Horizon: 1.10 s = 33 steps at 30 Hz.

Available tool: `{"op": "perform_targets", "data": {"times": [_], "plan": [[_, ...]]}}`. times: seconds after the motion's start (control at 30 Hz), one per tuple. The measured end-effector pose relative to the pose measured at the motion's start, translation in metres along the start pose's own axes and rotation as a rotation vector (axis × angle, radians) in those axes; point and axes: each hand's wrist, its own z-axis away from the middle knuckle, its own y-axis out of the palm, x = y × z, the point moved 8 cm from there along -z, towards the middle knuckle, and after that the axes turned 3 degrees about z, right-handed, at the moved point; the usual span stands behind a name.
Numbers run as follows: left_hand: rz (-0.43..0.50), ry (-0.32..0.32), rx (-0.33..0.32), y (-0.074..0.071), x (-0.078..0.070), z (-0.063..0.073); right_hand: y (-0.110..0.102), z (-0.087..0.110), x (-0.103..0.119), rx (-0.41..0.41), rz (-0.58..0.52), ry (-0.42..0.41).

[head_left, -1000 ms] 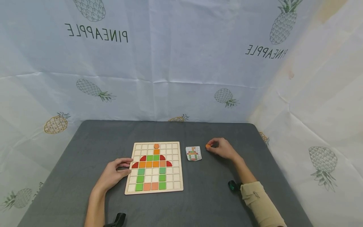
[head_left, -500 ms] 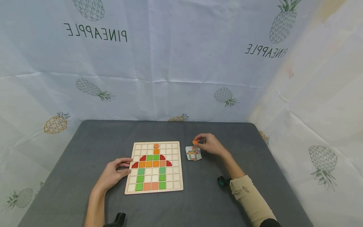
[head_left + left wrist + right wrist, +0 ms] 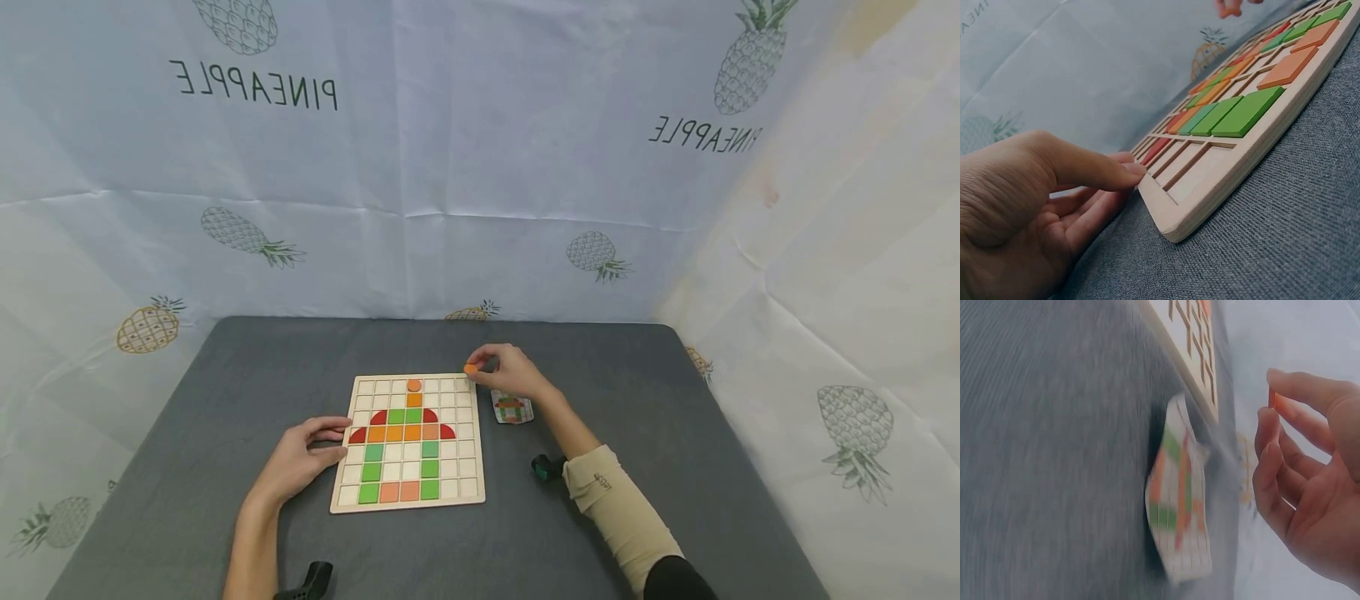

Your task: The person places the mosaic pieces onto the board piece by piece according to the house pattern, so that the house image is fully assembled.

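Note:
A square wooden grid board [image 3: 467, 467] holds coloured tiles in red, orange, green and salmon, with a round orange one at the top. My left hand [image 3: 294, 462] rests its thumb and fingertips against the board's left edge, thumb apart from the fingers; the left wrist view shows the thumb [image 3: 1100, 169] touching the rim near a corner. My right hand [image 3: 510, 371] pinches an orange round tile [image 3: 471, 368] between thumb and forefinger, above the board's far right corner. In the right wrist view that tile [image 3: 1272, 399] appears edge-on.
A small creased pattern card [image 3: 513, 410] lies right of the board, partly hidden under my right hand. Its printed coloured squares blur in the right wrist view. The grey cloth-covered table [image 3: 420, 554] meets a pineapple-print curtain [image 3: 480, 167] behind.
My right hand has travelled left with the orange round tile, from right of the card, over its far edge, to the board's far right corner. My left hand and the board have stayed put.

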Motion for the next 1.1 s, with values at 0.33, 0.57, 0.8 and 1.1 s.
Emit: {"op": "perform_targets", "data": {"times": [0.33,0.57,0.8,1.1], "plan": [[-0.005,0.016,-0.006,-0.002,-0.001,-0.001,0.039,-0.027,0.023,0.092,0.098,0.028],[0.004,0.013,-0.004,-0.001,-0.001,-0.001,0.055,-0.037,0.033,0.101,0.172,0.058],[0.024,0.011,0.002,-0.001,-0.002,-0.001,0.057,-0.038,0.032,0.073,0.195,0.091],[0.030,0.007,0.007,0.000,0.000,-0.001,0.058,-0.041,0.038,0.029,0.165,0.051]]}}
